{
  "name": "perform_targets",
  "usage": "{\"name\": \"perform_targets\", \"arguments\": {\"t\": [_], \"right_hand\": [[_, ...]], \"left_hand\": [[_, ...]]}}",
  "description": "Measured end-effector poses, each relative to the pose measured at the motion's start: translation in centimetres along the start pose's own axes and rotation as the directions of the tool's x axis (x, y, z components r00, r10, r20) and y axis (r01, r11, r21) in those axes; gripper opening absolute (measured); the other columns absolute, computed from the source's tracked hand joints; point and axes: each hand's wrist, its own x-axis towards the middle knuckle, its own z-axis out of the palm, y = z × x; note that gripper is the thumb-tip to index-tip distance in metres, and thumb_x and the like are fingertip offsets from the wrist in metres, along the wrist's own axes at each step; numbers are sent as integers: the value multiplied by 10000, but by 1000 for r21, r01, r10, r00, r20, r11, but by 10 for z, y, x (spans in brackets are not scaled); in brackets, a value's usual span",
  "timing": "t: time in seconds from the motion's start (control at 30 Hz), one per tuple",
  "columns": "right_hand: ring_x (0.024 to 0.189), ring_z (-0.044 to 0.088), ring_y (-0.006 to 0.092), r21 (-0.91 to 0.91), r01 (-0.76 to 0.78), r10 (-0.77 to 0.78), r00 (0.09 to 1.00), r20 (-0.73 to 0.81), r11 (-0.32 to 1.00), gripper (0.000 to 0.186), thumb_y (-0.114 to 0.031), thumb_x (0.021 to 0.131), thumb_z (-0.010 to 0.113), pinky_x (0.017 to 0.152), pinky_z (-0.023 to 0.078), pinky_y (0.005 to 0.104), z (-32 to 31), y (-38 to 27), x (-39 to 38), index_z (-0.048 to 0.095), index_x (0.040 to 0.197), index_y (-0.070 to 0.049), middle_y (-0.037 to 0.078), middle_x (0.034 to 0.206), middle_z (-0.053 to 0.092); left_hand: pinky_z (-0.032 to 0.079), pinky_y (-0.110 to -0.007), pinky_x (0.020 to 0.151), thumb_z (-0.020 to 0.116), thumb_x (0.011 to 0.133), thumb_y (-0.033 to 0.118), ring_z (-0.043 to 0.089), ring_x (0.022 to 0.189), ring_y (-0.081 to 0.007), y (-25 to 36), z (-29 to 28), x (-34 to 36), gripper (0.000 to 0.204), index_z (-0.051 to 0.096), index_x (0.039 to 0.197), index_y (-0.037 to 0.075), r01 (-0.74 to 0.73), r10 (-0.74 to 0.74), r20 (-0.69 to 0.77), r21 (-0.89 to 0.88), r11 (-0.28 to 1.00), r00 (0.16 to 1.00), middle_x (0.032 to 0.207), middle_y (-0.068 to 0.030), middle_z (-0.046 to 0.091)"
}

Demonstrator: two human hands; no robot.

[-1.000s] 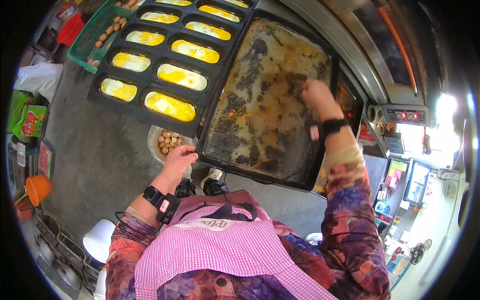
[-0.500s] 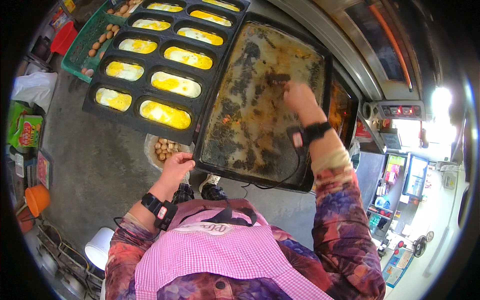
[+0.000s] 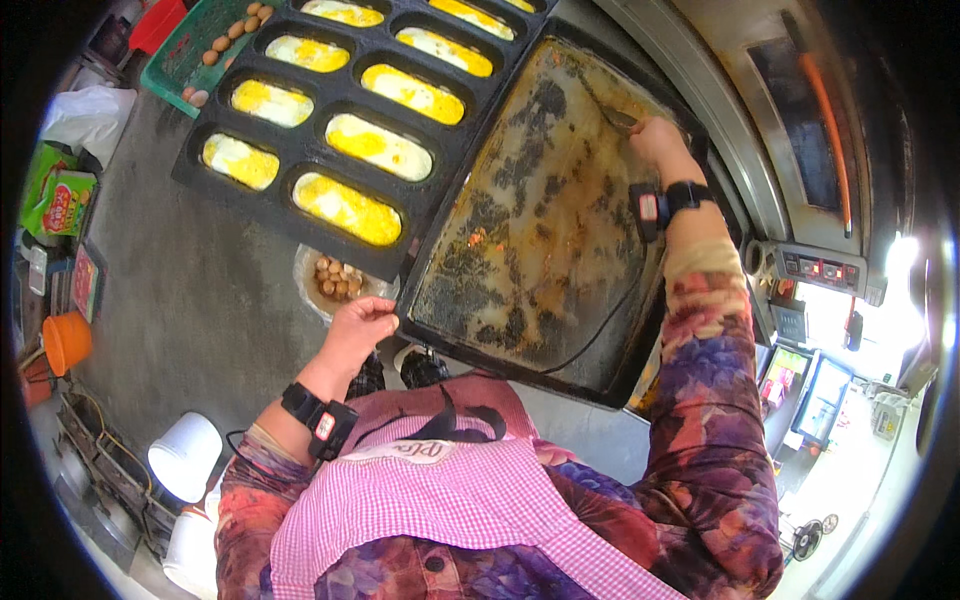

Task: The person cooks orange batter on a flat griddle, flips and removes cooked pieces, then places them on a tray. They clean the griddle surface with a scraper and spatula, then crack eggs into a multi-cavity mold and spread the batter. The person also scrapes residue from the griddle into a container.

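Observation:
My left hand (image 3: 368, 322) grips the near left corner of a large dark baking tray (image 3: 480, 322) with a scorched, greasy surface. My right hand (image 3: 651, 138) is closed around a thin flat tool (image 3: 605, 108), seemingly a scraper, over the tray's far right part. A cable from my right wrist's device lies across the tray. Left of it is a black mould pan (image 3: 320, 145) with oblong wells of yellow and white egg mixture. Below that pan sits a bowl (image 3: 309, 257) holding several small brown round items.
A green crate (image 3: 170, 65) with eggs is at the far left, beside a red basin (image 3: 155, 22). An orange bucket (image 3: 66, 340) and white buckets (image 3: 183, 457) stand at left. A steel oven (image 3: 805, 140) with a control panel (image 3: 810, 268) runs along the right.
My right hand and tool have moved toward the tray's far right side, after first moving left. My left hand stays at the corner. The view has shifted slightly.

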Motion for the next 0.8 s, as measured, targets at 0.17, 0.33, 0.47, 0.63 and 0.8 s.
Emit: {"name": "perform_targets", "arguments": {"t": [0.17,0.33,0.47,0.63,0.8], "right_hand": [[911,619,369,100,250,-244,968,-67,963,216,-130,785,550,803,498,437,24,-4,-119,679,939,-50,196,936,660],[832,612,354,117,351,-349,936,-45,929,183,-118,806,576,746,493,433,39,-17,-257,648,966,-63,148,910,633],[821,620,340,197,289,-291,956,-20,937,195,-106,807,552,688,513,429,52,-22,-340,629,983,-77,133,950,622],[884,622,309,217,211,-211,977,-20,953,233,-97,823,558,746,521,387,57,-2,-407,639,1041,-79,108,1029,628],[861,625,308,179,336,-342,940,0,925,274,-99,813,547,723,520,398,71,-26,-405,623,1076,-95,100,1073,615]], "left_hand": [[469,-238,689,641,797,7,569,729,-101,2,-2,3,232,588,1023,7,-13,12,31,23,1000,999,850,-21,614],[464,-243,698,643,804,36,569,751,-108,5,-5,9,255,586,1046,-19,-11,8,86,41,999,996,861,-32,612],[461,-248,703,636,811,64,566,758,-115,8,-5,9,281,582,1068,-35,-34,23,120,87,996,992,870,-39,606],[448,-242,722,630,819,74,556,772,-112,12,-6,8,273,577,1065,-33,-31,12,161,115,993,987,881,-32,593],[447,-244,726,628,813,66,555,780,-119,5,-7,12,304,573,1088,-51,-87,76,182,58,994,980,906,-45,597]]}}
